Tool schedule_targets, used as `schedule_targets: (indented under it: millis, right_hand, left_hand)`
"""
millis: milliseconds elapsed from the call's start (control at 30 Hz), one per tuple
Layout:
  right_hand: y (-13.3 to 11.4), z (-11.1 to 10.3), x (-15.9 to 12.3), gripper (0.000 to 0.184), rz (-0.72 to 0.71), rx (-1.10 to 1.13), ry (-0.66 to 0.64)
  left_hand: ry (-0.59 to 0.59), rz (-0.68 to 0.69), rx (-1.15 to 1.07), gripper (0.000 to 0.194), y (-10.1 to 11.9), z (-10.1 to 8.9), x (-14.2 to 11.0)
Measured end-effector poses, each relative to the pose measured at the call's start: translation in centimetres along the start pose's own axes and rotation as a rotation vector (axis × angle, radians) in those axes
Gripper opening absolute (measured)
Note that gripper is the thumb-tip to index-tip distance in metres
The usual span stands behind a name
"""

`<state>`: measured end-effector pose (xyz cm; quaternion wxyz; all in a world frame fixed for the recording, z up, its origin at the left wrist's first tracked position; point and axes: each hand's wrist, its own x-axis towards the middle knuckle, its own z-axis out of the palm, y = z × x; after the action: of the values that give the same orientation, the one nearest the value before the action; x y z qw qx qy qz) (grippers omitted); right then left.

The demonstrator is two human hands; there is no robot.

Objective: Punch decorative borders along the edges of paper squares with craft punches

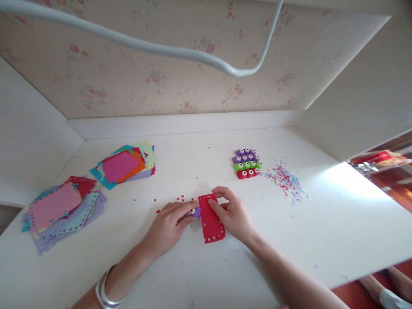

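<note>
My left hand [170, 223] is closed around a small purple craft punch [195, 212], which sits at the left edge of a red paper card [210, 221]. Small holes run along the card's top, bottom and lower right edges. On the card's upper right side, my right hand [232, 212] grips it with the thumb on top and the fingers at the edge. A few tiny red paper cutouts [180, 198] lie on the table just beyond my left hand.
Several purple, green and red punches [247, 165] stand in rows at the back right, beside a scatter of paper confetti [286, 180]. Uncut coloured cards [120, 166] are stacked at back left; punched cards [54, 206] lie nearer left. A white cable [167, 50] hangs across the top.
</note>
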<state>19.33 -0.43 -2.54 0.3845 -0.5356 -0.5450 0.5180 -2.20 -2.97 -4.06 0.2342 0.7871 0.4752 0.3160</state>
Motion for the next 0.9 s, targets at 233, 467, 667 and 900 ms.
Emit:
schedule_targets:
  millis: [233,467,667,900]
  right_hand:
    - [0.2,0.6,-0.7,0.033,0.038,0.134,-0.056]
    - [0.6,0.5,-0.5,0.035,0.042,0.121,-0.018]
    - [-0.6,0.4,-0.6,0.038,0.085,0.188,-0.112]
    - [-0.9,-0.1,-0.7,0.029,0.035,0.128,-0.082]
  left_hand:
    - [0.057,-0.099,-0.023,0.028,0.1,-0.1,-0.1]
    - [0.047,0.0,0.01,0.03,-0.2,0.1,-0.1]
    - [0.046,-0.056,-0.014,0.027,0.1,-0.1,-0.1]
    - [0.014,-0.306,-0.25,0.031,0.4,-0.9,0.3]
